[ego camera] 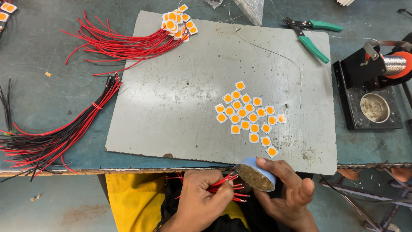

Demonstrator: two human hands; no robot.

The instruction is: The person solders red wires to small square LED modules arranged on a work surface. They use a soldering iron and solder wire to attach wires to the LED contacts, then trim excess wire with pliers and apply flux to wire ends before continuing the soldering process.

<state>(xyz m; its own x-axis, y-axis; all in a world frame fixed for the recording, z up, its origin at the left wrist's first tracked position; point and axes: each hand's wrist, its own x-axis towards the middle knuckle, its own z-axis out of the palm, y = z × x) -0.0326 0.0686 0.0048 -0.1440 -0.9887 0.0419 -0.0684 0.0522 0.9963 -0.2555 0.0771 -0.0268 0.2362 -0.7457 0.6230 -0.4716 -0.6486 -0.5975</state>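
Left hand (pixel 201 195): fingers closed around a bunch of red wires (pixel 225 185), held below the table edge, over the lap.
Right hand (pixel 287 189): fingers curled round a small blue tin (pixel 256 172), thumb over its top rim, palm half open beneath it.
Tin: tilted on its side, its open mouth turned towards the left hand; the filling looks brownish and grainy, and what it is cannot be told.
Wire axis: the bunch runs from the left fist out to the right, slightly fanned, bare tips leading.
Key relation: the wire tips lie just left of and slightly below the tin's mouth, near it; whether they touch the filling cannot be told.
Nearer hand: both hands are close together at the near table edge; the left carries the wires, the right presents the tin.
Board (pixel 171 86): a grey slab on the table (pixel 34 86), just beyond the hands.
Chips (pixel 246 114): small white squares with orange centres, clustered on the board right above the tin.
Loose wires (pixel 116 43): a red bundle at the board's far-left corner, with more chips beside it; a red-and-black bundle (pixel 56 137) lies well to the left.
Cutters (pixel 313 36): green-handled, at the board's far-right corner.
Solder stand (pixel 371 86): black, right of the board, with a spool and a round pot.
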